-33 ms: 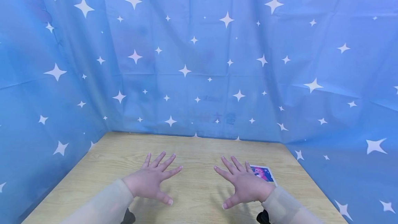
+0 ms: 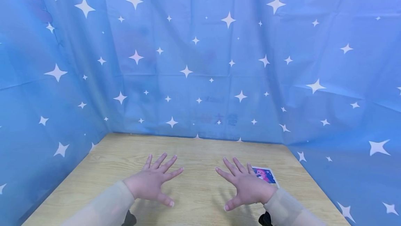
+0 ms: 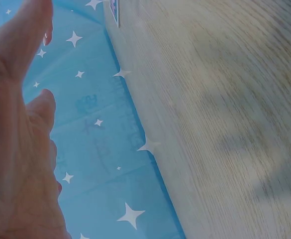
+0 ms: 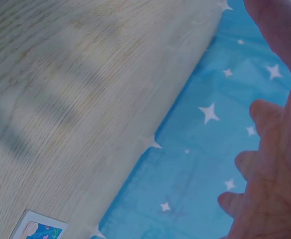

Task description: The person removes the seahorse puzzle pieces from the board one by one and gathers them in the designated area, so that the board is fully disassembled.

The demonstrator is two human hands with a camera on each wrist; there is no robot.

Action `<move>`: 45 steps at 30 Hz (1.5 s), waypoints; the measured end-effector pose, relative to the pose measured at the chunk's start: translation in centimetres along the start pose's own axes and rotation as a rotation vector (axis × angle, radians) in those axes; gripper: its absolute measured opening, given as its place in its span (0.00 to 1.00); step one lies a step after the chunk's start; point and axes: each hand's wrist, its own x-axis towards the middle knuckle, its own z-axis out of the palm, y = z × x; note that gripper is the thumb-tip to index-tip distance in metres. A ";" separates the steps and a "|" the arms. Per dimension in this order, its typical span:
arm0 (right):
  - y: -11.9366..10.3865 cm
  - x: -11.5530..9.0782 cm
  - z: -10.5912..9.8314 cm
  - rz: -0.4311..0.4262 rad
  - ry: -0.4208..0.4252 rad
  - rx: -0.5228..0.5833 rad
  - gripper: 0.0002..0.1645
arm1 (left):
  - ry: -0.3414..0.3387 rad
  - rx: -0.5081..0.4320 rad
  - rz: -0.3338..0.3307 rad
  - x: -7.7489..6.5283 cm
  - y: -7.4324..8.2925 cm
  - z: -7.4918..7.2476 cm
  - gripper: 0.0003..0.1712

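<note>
From the head view, the left hand [image 2: 151, 182] and the right hand [image 2: 249, 186] have their fingers spread wide and hold nothing. They seem to be up over the table [image 2: 197, 184], well apart from each other. The picture card [image 2: 265, 175] lies on the table, just past the right hand's little finger, on the outer side. The right hand is much nearer and hides some of it; the left hand is far across. The card's outer edge slants back toward the right wrist. I can't tell which way is its long way, or which way its picture points. In the left wrist view, only a thin bit of the card peeks out, past the left thumb. In the right wrist view, just one part shows, on the little finger's side, apart from the fingers.
</note>
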 end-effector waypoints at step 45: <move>18.9 -2.3 7.1 0.737 0.227 0.356 0.32 | -0.165 -0.254 0.108 16.2 10.7 8.9 0.34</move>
